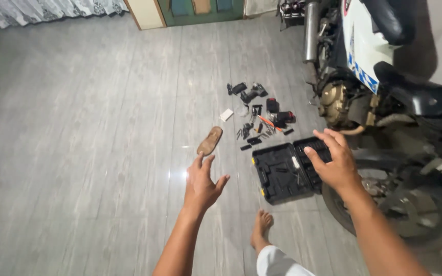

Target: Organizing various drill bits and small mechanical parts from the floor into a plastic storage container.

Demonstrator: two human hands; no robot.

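Near the lower middle of the frame, the left hand hung over the grey floor with its fingers spread wide and nothing in them. Right of centre, the right hand was held out above the edge of an open black tool case, its fingers loosely apart and likewise empty; whether it touched the case could not be told. The case lay flat on the floor in the lower middle, both halves open, just beside the front wheel of a motorcycle that filled the right side of the frame.

Above the case, toward the centre, a scatter of small tools and bits lay on the floor, with a black drill at the top of the scatter and a dark battery pack with a red mark close by. A small white card lay at the left edge of that scatter. A brown sandal lay alone, left of the case and just above the left hand. A bare foot stood on the floor at the bottom middle, below the case, with a bit of white cloth under it at the lower edge.
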